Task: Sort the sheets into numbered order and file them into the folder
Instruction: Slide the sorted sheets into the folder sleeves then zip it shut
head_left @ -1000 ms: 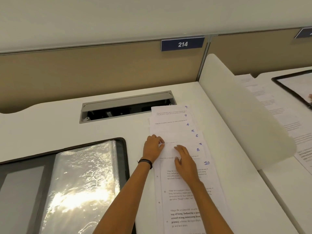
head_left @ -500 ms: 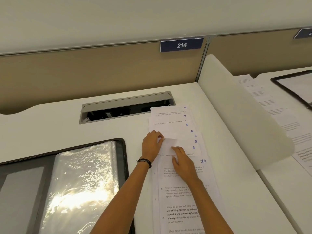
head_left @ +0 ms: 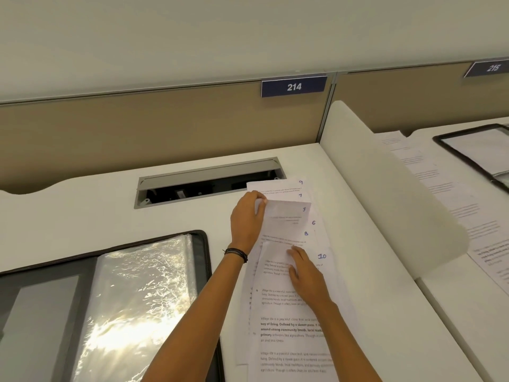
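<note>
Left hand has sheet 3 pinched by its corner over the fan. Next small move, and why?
Probably draw sheet 3 clear with the left hand while the right hand pins the fan: the numbers showing around it, 9, 7, 6, 8, 10, are all higher.

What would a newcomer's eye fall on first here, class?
The fanned sheets with handwritten numbers, right of centre, where the left hand pinches sheet 3 and the right hand presses flat lower down. Next, the open folder, its plastic sleeve glaring, lower left.
</note>
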